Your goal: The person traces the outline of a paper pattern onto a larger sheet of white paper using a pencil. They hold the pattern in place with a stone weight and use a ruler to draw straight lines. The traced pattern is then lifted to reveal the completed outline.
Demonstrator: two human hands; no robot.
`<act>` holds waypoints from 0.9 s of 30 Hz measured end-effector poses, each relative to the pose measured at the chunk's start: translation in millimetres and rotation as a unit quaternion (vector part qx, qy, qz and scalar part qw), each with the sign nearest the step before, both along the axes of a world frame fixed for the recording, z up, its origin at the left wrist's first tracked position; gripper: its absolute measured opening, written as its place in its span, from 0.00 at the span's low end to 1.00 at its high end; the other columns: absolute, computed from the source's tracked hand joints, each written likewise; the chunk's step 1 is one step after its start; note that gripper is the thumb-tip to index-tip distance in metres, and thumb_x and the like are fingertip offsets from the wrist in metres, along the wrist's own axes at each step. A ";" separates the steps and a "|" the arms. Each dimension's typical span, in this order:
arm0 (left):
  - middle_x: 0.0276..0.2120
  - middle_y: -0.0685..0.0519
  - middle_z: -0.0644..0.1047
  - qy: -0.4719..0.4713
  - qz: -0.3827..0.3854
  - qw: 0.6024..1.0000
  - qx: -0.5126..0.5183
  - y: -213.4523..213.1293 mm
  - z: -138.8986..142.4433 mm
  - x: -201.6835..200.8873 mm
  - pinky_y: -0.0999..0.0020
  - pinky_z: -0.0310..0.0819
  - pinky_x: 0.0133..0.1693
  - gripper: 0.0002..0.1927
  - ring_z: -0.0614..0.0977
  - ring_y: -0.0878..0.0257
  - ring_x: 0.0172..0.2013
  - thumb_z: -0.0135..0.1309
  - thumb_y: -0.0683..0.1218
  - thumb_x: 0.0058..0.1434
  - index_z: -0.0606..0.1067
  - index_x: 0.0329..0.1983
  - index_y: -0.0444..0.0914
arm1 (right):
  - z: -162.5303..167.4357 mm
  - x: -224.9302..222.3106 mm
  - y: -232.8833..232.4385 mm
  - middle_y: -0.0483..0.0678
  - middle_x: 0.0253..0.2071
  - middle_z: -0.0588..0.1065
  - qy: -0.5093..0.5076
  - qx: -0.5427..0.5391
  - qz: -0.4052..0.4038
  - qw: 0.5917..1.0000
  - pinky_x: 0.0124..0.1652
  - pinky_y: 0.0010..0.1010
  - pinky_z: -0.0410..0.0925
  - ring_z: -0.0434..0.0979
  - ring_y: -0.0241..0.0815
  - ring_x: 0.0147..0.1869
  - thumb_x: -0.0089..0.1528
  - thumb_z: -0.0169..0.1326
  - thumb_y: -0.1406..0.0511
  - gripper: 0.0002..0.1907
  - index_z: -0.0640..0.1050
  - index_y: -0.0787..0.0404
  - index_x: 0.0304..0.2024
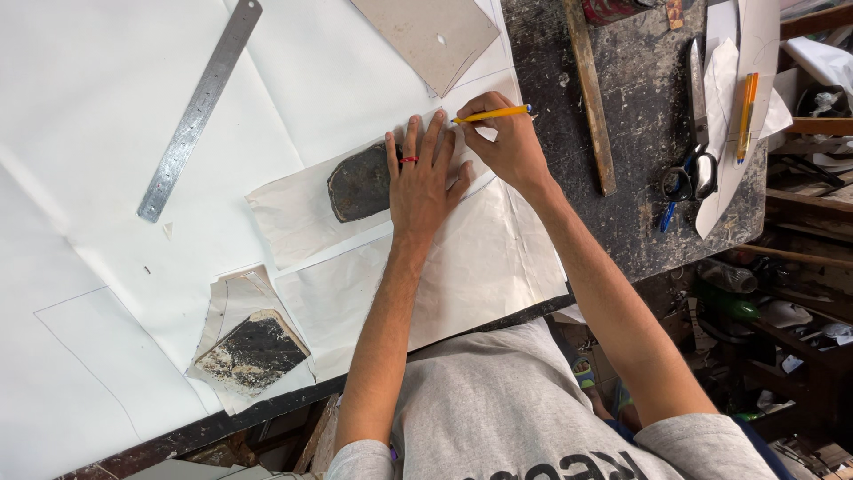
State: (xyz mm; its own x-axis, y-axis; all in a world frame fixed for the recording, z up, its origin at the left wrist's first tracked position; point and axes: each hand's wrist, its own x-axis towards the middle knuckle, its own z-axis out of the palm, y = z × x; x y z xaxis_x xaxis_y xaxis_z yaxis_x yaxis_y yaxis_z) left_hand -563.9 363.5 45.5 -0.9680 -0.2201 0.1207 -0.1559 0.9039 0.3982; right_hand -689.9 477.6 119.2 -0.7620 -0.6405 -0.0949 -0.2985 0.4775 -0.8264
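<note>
Under our left hand [425,178] lies a pale paper pattern piece [293,213], pinned flat to the white sheet [98,98] that covers the tabletop [640,204]. This grip is spread wide, fingers splayed and palm down, with a dark flat weight [360,184] touching its outer edge and resting on the same piece. Just beside the left fingertips, our right hand [508,147] pinches a yellow pencil [491,114] in a narrow writing grip, the tip at the edge of the pattern piece.

We judge the paper light, thin and limp: it would slide or buckle easily, so it is best held by flat pressure close to the pencil tip, not by pinching an edge. The pencil is stiff and light, best held low near its point.

Well away on the left hand's side lies a steel ruler [200,111]; nearer our body sits a second dark block [253,351] on paper scraps. Beyond the right hand, scissors [689,178] rest on the bare tabletop.
</note>
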 end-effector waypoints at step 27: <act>0.65 0.56 0.67 0.040 -0.004 0.999 0.017 1.5 9.4 2.9 0.32 0.42 0.72 0.19 0.60 0.51 0.70 0.54 0.59 0.70 0.78 0.58 0.48 | 0.7 5.4 22.7 0.48 0.45 0.78 0.024 0.018 0.023 0.999 0.48 0.31 0.75 0.80 0.40 0.49 0.63 0.60 0.73 0.08 0.77 0.64 0.44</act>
State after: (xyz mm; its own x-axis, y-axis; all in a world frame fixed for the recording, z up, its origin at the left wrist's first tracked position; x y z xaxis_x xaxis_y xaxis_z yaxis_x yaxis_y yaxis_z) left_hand -561.0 365.0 55.0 -0.9572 -0.2177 0.1910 -0.1150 0.8911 0.4390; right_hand -684.5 500.3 119.9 -0.7361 -0.6718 -0.0828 -0.3600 0.4921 -0.7926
